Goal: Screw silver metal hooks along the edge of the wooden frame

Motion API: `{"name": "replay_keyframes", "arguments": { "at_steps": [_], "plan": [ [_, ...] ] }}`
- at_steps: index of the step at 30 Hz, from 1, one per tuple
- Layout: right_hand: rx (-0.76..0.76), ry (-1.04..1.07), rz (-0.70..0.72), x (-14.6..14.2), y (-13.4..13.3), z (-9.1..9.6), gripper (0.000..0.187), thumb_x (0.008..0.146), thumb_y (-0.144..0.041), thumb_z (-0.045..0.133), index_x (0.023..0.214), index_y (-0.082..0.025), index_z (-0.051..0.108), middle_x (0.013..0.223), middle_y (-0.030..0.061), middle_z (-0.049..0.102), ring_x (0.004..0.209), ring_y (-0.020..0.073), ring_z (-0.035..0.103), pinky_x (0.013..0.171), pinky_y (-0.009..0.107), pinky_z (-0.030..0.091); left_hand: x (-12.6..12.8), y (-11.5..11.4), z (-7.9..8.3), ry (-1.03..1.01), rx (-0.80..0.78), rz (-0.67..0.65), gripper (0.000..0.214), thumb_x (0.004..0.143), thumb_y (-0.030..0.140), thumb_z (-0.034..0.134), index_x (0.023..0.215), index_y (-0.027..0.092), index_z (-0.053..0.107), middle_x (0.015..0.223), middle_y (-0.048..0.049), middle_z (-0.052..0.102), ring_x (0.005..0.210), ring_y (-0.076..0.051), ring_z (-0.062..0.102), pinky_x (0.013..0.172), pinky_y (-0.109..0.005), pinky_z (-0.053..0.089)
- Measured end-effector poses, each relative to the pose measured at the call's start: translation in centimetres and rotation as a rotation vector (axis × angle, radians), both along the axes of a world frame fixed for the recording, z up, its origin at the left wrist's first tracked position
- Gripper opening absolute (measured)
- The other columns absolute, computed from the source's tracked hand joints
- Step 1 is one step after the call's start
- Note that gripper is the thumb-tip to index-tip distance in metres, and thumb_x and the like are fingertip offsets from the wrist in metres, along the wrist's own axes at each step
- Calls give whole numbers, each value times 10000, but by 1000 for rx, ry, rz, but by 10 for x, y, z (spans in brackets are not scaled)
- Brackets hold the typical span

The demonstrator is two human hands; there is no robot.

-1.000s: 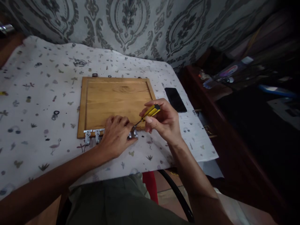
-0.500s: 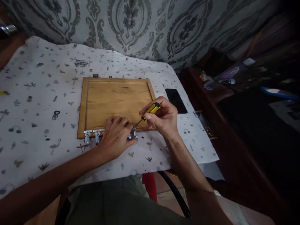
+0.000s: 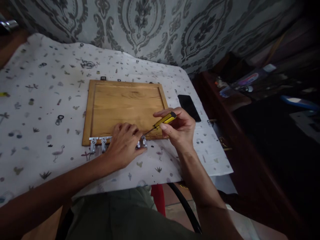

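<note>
A framed wooden panel (image 3: 125,106), like a small cabinet door, lies flat on the table. Metal hinges (image 3: 103,144) are lined up along its near edge, some of them covered by my left hand (image 3: 125,141). That hand rests across the edge with fingers bent, its index finger and thumb around the hinge (image 3: 144,141) at the right end of the row. In my right hand (image 3: 181,128) is a screwdriver (image 3: 164,120) with a yellow and black handle, gripped between thumb and fingers. Its shaft slants down leftward, and the tip meets that right-hand hinge.
A black phone (image 3: 189,108) lies right of the panel on the patterned tablecloth (image 3: 62,106). Beyond the table's right side, a plastic bottle (image 3: 247,81) lies on dark red furniture (image 3: 240,126). A patterned curtain (image 3: 142,26) hangs behind.
My right hand has shifted slightly right and tilted the screwdriver lower, with its fingers looser on the handle. My left hand stays in place on the hinges.
</note>
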State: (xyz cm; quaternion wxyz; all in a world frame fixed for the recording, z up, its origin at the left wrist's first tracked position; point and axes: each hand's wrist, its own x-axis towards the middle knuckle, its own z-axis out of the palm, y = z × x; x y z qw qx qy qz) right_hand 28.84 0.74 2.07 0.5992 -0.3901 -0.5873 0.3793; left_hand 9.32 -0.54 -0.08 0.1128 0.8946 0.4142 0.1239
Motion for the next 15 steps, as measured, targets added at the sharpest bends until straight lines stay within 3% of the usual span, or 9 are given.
{"name": "replay_keyframes", "arguments": {
  "at_steps": [4,9,15],
  "plan": [
    [-20,34,62,3,1,-5,359,754,-398,888,902,-242,600,814,-34,784,397,57,552,337,157,445,-1,0,-1,11,4,-5,351,892,452,751,1095,175,680,1112,-98,667,1110,-327,568,965,-505,416],
    [-67,-15,127,8,1,-8,385,865,-480,771,1159,-244,691,911,16,786,438,79,610,405,219,536,-1,1,-1,14,2,-12,363,893,458,751,1100,169,679,1115,-91,667,1103,-325,568,966,-509,413],
    [-49,30,68,6,-1,-7,258,799,-432,848,919,-230,739,941,7,796,377,53,578,351,196,504,-1,1,-1,4,-4,-18,357,896,454,747,1101,168,683,1092,-91,674,1097,-327,572,950,-507,423]
  ]
}}
